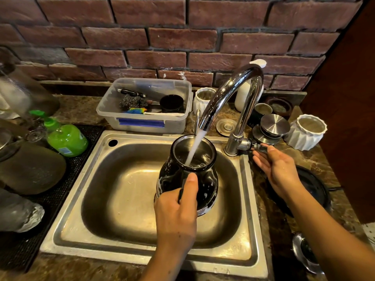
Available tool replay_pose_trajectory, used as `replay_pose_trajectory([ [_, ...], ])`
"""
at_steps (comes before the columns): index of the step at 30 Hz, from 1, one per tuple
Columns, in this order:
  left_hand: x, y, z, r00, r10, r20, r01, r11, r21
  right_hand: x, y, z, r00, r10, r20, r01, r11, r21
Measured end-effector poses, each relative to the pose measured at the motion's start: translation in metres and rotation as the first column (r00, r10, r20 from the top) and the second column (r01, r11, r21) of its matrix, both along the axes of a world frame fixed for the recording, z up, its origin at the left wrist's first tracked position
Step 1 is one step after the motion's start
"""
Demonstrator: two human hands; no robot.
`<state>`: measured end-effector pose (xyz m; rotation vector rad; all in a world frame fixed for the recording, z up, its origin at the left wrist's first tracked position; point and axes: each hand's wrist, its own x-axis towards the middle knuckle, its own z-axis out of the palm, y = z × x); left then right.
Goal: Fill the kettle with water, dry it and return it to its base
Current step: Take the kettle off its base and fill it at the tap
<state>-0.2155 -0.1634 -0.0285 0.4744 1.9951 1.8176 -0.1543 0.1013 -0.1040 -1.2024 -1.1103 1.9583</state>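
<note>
A black kettle (205, 179) with no lid is held upright over the steel sink (77, 191). My left hand (176, 211) grips its handle, thumb on top. Water streams from the chrome tap (229, 92) into the kettle's open mouth. White flecks of foam or drops cling to the kettle's side. My right hand (278, 169) rests at the tap's dark side lever (260, 147), fingers loosely curled around it. A round black object that may be the kettle's base (312, 185) lies on the counter to the right, partly hidden by my right forearm.
A clear plastic tub (146, 120) with scrubbers stands behind the sink. A green soap bottle (67, 138) and glassware sit on a black mat at the left. Steel lids (274, 124) and white ribbed cups (306, 132) crowd the right of the tap. A brick wall stands behind.
</note>
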Motion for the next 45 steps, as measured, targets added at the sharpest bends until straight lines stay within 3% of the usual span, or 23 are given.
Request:
replay_pose_trajectory([
  [27, -0.003, -0.003, -0.01, 1.0, 0.018, -0.01, -0.018, 0.999, -0.036, -0.002, -0.005, 0.001, 1.0, -0.017, 0.013, 0.016, 1.0, 0.022],
  [45, -0.01, -0.008, -0.013, 0.999, -0.017, -0.041, 0.016, 0.999, -0.039, -0.013, -0.017, 0.0, 0.991, -0.135, 0.026, 0.133, 0.99, 0.044],
])
